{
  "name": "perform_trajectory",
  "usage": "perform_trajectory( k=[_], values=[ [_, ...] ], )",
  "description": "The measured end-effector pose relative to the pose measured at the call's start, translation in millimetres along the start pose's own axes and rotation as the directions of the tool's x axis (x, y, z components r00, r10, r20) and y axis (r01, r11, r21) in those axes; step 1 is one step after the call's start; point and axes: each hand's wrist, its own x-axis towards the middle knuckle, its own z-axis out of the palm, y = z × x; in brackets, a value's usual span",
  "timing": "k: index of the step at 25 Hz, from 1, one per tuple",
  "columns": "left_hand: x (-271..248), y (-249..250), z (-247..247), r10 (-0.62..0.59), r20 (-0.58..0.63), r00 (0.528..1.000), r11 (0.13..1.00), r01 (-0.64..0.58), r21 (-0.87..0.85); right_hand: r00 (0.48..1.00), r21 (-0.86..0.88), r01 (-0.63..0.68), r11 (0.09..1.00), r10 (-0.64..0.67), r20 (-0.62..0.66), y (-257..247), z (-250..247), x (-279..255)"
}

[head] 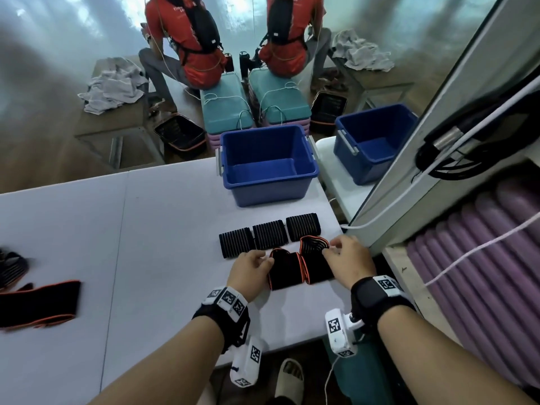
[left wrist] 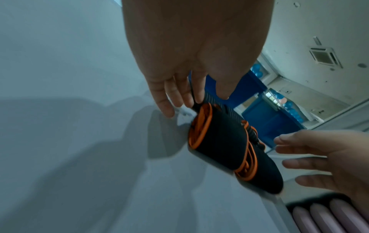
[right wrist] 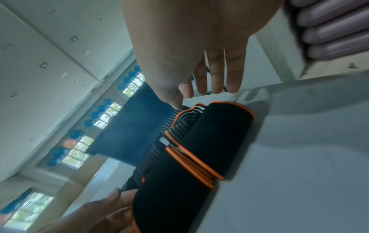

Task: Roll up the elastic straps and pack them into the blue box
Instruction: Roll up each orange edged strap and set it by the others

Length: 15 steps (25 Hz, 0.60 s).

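The empty blue box stands at the far edge of the white table. In front of it three rolled ribbed black straps lie in a row. Nearer me, two black rolls with orange trim lie end to end: the left roll and the right roll. My left hand touches the left roll's outer end with straight fingers. My right hand reaches the right roll's far end, its fingers extended. An unrolled orange-edged strap lies flat at the left.
A mirror at the table's right edge reflects the box. Purple padded rolls and a white cable are to the right. More straps lie at the far left. A person sits beyond the table.
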Motion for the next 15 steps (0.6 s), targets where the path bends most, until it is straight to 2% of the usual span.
perform_trajectory(
  k=[4, 8, 12, 15],
  values=[
    [-6, -25, -52, -0.006, -0.043, 0.999, 1.0, 0.007, 0.011, 0.987, -0.046, 0.163, 0.986, -0.162, 0.018, -53, 14, -3],
    [-23, -83, -136, -0.087, -0.212, 0.973, 0.996, 0.091, 0.005, 0.947, -0.036, 0.301, 0.953, -0.294, 0.134, -132, 71, -18],
    [-48, -162, -222, -0.129, -0.403, 0.906, 0.984, 0.167, 0.062, 0.88, -0.021, 0.412, 0.911, -0.392, 0.266, -211, 146, -49],
    [-69, -224, -283, -0.156, -0.536, 0.83, 0.961, 0.253, 0.113, 0.808, -0.002, 0.491, 0.871, -0.454, 0.375, -273, 207, -77]
  ],
)
